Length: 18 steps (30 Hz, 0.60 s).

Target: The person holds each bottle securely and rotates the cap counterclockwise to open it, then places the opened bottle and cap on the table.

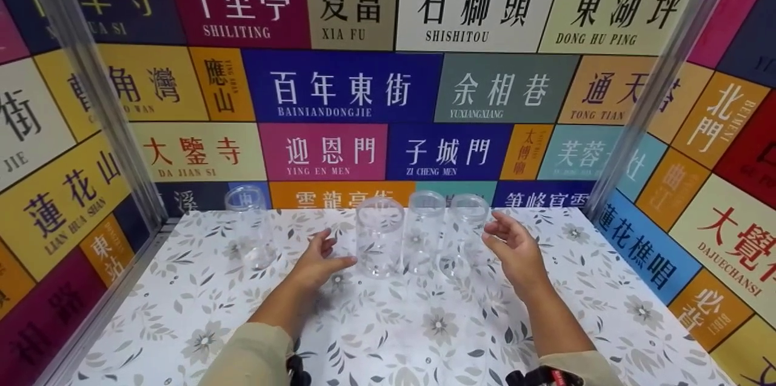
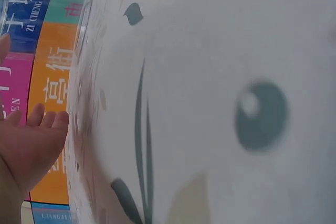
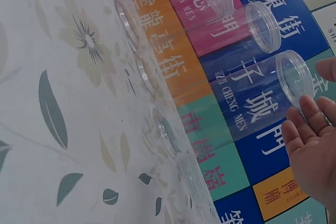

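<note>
Three clear plastic cylinders stand upright in a row on the table: a wide one, a narrower middle one and a right-hand one. To the left of the wide cylinder is my left hand, its thumb pointing toward that cylinder's side and nothing in its grasp. My right hand is beside the right-hand cylinder. In the right wrist view its fingertips are right at that cylinder's rim, while the thumb stays apart. The left wrist view shows the left hand with loose fingers.
A fourth-looking, separate clear cylinder stands further left, near the back edge. A floral white cloth covers the table. Behind it rises a wall of colourful name panels, with clear upright corner strips at the sides.
</note>
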Each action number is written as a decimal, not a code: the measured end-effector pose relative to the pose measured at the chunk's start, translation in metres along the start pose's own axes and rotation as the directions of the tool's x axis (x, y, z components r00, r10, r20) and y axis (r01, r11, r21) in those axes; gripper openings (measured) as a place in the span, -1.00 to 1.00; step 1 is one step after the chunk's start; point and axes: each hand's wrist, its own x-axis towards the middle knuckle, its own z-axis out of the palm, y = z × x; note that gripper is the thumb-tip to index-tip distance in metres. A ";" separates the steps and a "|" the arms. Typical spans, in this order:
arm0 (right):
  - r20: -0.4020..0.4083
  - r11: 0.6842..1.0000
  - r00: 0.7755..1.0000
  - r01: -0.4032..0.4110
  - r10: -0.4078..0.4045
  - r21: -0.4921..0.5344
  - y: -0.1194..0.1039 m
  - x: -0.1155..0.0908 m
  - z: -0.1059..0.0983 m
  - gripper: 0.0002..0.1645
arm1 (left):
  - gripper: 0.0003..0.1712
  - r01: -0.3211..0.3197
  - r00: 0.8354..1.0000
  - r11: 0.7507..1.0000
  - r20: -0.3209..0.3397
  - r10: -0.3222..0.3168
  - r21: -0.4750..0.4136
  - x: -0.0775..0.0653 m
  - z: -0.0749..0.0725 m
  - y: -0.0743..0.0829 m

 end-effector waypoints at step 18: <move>-0.014 0.996 0.997 0.074 -0.073 0.049 -0.022 -0.014 0.015 -0.39 | 0.27 -0.029 0.994 0.998 0.104 0.023 0.057 0.013 0.031 0.003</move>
